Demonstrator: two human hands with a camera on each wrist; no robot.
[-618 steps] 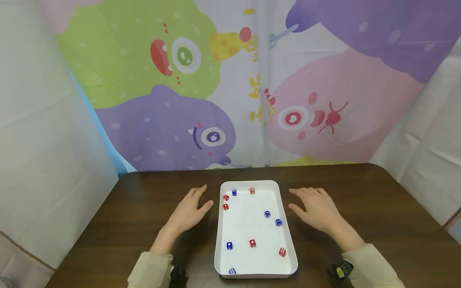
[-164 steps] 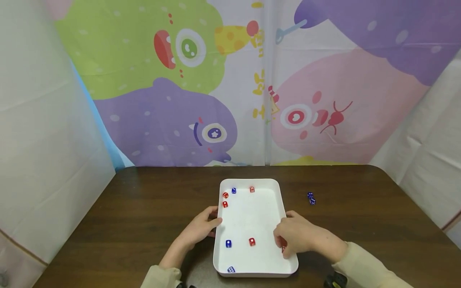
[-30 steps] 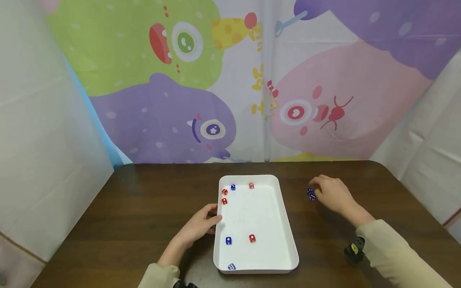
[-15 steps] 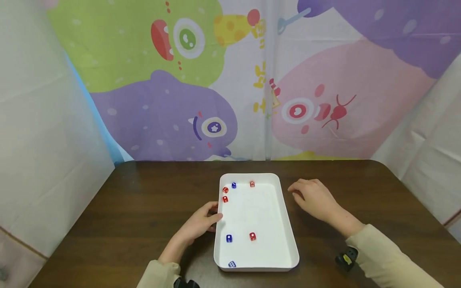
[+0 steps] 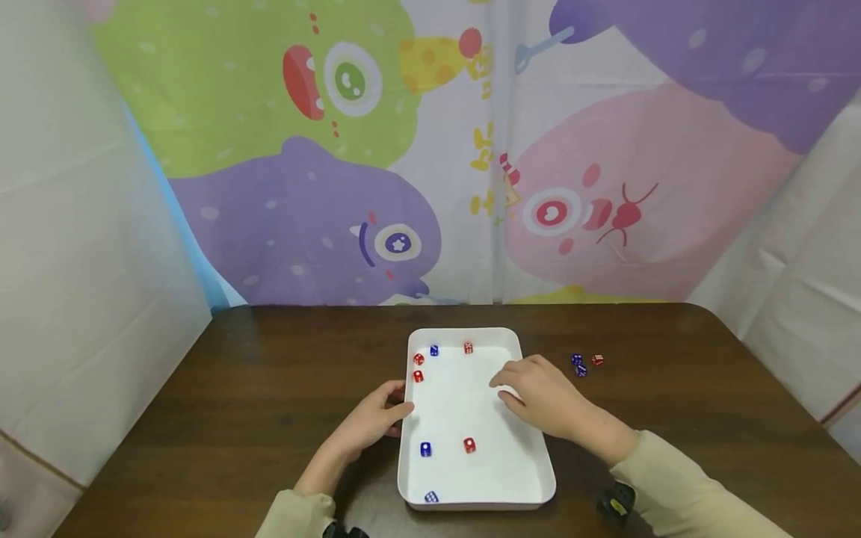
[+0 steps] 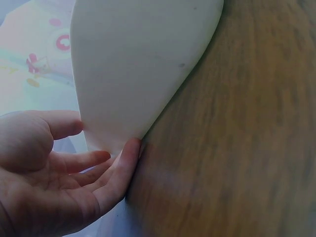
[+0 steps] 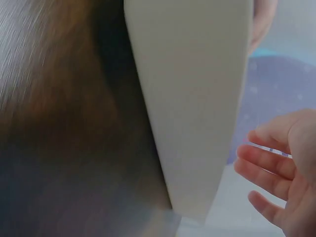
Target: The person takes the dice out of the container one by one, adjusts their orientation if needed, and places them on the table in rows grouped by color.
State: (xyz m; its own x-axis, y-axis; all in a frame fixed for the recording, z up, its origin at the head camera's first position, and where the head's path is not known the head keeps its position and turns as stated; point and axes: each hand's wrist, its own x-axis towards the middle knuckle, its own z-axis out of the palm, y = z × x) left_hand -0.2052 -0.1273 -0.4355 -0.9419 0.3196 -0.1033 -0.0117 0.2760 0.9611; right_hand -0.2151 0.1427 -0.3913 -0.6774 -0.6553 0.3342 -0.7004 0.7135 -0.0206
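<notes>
A white tray (image 5: 464, 486) holds several red and blue dice. At its far left corner are a blue die (image 5: 433, 350) and two red dice, one touching-close to the wall (image 5: 418, 376); another red die (image 5: 468, 348) lies along the far side. Nearer are a blue die (image 5: 426, 450), a red die (image 5: 469, 445) and a blue die (image 5: 431, 497) at the near wall. My left hand (image 5: 370, 417) grips the tray's left side, thumb at the rim and fingers against the outer wall (image 6: 143, 64). Over the tray's right half hovers my right hand (image 5: 541, 396), fingers loosely bent, holding nothing.
Right of the tray, two blue dice (image 5: 579, 365) and a red die (image 5: 598, 360) lie close together on the dark wooden table (image 5: 289, 359). A cartoon-printed curtain (image 5: 377, 187) hangs behind the table's far edge.
Two blue dice left the tray for the table, then the red die from its near right side joined them. My right hand has since moved left, over the tray; my left hand stays.
</notes>
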